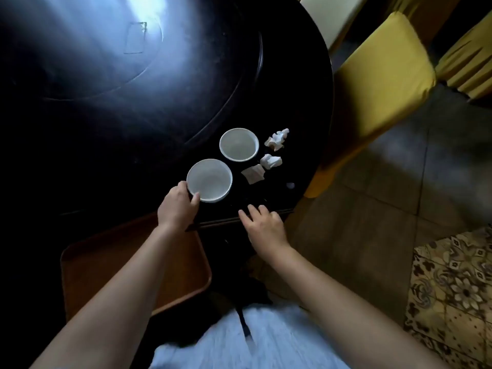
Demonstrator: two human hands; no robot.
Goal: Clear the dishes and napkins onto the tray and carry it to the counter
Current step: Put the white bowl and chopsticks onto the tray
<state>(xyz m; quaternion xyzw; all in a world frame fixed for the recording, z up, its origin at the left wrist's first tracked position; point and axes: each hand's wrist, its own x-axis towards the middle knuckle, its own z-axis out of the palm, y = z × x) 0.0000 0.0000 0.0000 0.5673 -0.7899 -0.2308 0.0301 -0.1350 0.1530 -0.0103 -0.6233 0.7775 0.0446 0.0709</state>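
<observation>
Left hand (pixel 177 205) is placed on the near-left rim of the near bowl (pixel 209 180); thumb and fingers are curled around the rim, thumb tip seen over the edge. Whether the bowl is lifted or resting on the table cannot be told. Right hand (pixel 263 225) is held palm-down near the table edge, fingers loosely spread, nothing gripped; contact with the chopsticks (pixel 226 221) beneath it cannot be confirmed. Chopsticks are dark against the dark table (pixel 111 123) and barely made out; their right end is hidden under the hand.

Far bowl (pixel 239 144) is seen just beyond the near bowl, apart from it. Both appear empty. Three crumpled napkins are laid to the right of the bowls: far napkin (pixel 277 139), middle napkin (pixel 271 161), near napkin (pixel 253 173). A small pale spot near the table edge cannot be identified.

Tray (pixel 138 267) is seen at the near-left table edge, partly covered by the left forearm, empty where visible. Most of the tabletop is lost in shadow and glare. A yellow chair (pixel 378 83) is seen at right, cut off by the frame.
</observation>
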